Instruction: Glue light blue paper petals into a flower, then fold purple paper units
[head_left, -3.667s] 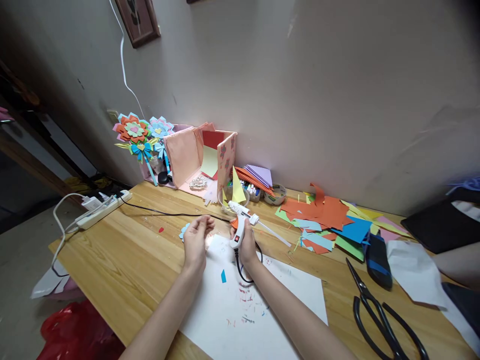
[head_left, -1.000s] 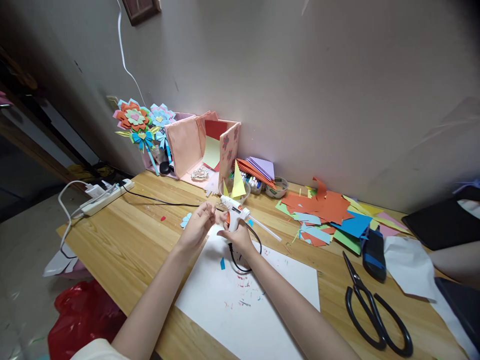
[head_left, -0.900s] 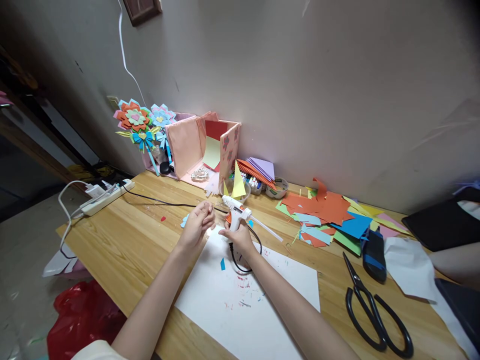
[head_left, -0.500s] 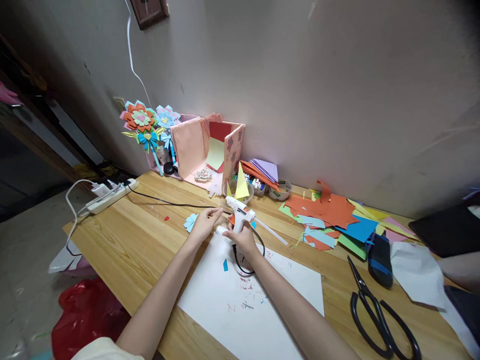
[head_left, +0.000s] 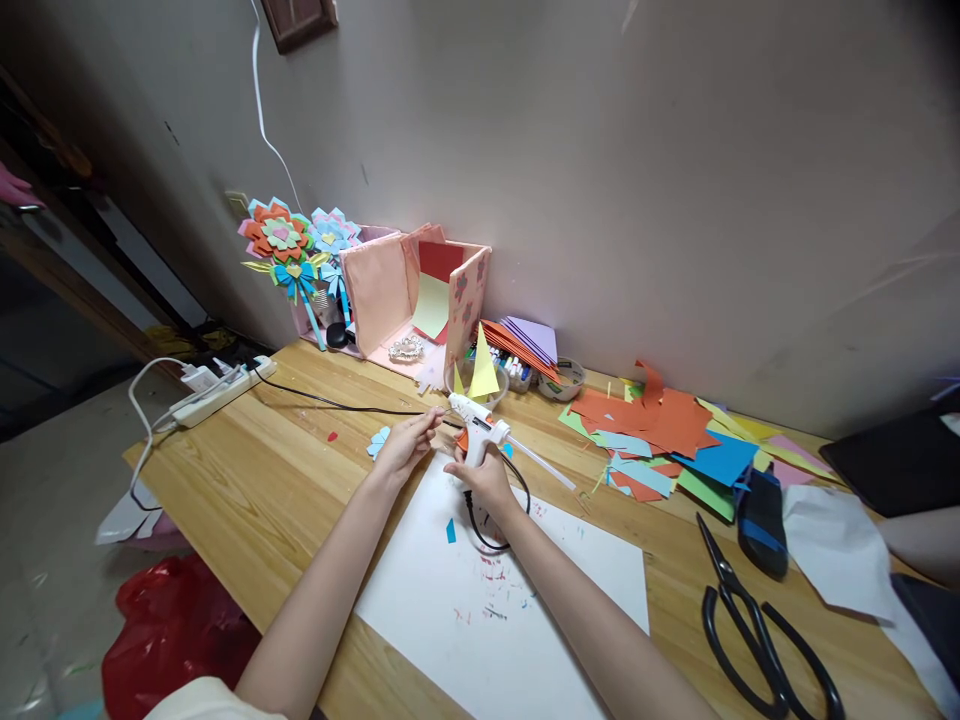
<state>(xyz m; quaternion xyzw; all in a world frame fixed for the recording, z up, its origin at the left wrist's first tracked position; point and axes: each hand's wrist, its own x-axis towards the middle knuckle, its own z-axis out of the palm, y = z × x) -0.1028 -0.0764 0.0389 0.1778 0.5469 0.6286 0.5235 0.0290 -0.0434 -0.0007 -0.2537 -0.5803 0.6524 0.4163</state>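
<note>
My right hand point(head_left: 486, 482) is wrapped round the handle of a white hot glue gun point(head_left: 480, 430) with an orange trigger. A clear glue stick point(head_left: 541, 462) sticks out of the gun's back end, and its black cord point(head_left: 480, 540) loops beneath it. Close by the nozzle, my left hand point(head_left: 407, 446) has its fingertips pinched together; whatever they hold is too small to make out. Partly behind that hand lies a light-blue paper flower point(head_left: 378, 442). Under both hands is a white sheet point(head_left: 420, 590) with paint marks and a small blue paper scrap point(head_left: 451, 530).
Black-handled scissors point(head_left: 750, 620) and a utility knife point(head_left: 762, 520) lie on the right, near coloured paper scraps point(head_left: 652, 420). A pink box point(head_left: 375, 290) and paper flowers point(head_left: 281, 235) stand against the wall. At the left edge is a power strip point(head_left: 221, 392).
My left hand has shifted slightly up, its fingers closing to a pinch near the nozzle. The glue gun in my right hand has hardly moved.
</note>
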